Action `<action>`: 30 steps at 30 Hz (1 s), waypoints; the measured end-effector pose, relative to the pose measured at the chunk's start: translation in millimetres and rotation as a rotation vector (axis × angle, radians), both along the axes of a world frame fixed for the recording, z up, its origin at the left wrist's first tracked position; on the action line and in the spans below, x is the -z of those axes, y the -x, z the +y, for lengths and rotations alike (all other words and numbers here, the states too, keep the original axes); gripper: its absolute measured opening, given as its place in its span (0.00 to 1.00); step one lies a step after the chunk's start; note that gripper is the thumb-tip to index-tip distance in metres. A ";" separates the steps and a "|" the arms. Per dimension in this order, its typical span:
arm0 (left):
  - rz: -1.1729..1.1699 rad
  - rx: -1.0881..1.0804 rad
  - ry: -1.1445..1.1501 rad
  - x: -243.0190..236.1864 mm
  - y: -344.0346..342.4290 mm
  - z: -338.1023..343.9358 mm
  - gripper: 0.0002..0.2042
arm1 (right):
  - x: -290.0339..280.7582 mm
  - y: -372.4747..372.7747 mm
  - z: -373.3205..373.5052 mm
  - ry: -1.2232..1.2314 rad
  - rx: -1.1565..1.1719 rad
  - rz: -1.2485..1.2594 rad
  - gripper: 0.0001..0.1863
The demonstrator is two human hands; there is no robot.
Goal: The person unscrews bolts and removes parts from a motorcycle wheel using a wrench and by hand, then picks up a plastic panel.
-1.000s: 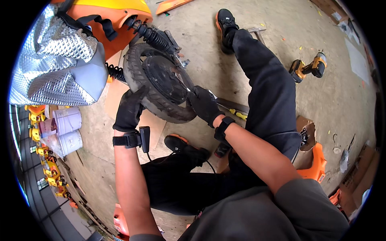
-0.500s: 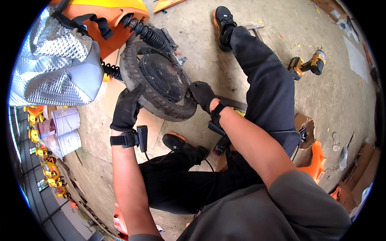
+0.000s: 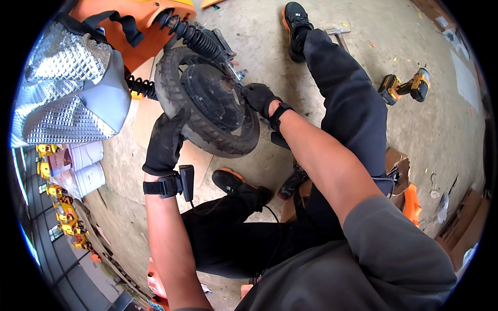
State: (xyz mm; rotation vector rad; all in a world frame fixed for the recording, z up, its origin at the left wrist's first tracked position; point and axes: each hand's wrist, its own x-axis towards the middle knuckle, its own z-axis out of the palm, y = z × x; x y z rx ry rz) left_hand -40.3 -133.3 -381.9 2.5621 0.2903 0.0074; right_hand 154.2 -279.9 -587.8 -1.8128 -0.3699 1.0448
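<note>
A wheel (image 3: 171, 88) with a black treaded tyre and a dark, dusty hub stands tilted in front of me, between two black coil-spring shock absorbers (image 3: 194, 41). My left hand (image 3: 166, 137), in a black glove, is closed on the tyre's near left side, its thumb along the tread. On the wheel's right side, beside the hub, my gloved right hand (image 3: 258, 98) has its fingers curled in on the wheel; their tips are hidden. Just above that hand, a metal axle end (image 3: 239, 74) shows below the shock absorber.
An orange body panel (image 3: 150, 39) and a silver quilted cover (image 3: 78, 93) are at the upper left. A yellow-black cordless drill (image 3: 404, 87) and a hammer (image 3: 338, 32) lie on the right-hand floor. White buckets (image 3: 89, 176) stand at left; a torn cardboard box (image 3: 397, 166) is by my leg.
My right hand has moved up along the wheel's edge, nearer the axle. The left hand keeps its place on the tyre. The whole view has shifted slightly.
</note>
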 end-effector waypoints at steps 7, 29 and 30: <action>-0.076 0.157 -0.237 1.0 -1.3 5.0 0.30 | 23.5 40.5 -35.6 0.050 0.058 0.057 0.15; -0.114 -0.035 0.228 15.9 0.9 5.8 0.29 | -72.1 44.0 -12.5 -0.110 -0.027 -0.296 0.12; -0.129 -0.025 0.277 16.8 1.6 6.7 0.30 | -72.3 39.1 -7.9 -0.084 -0.054 -0.254 0.12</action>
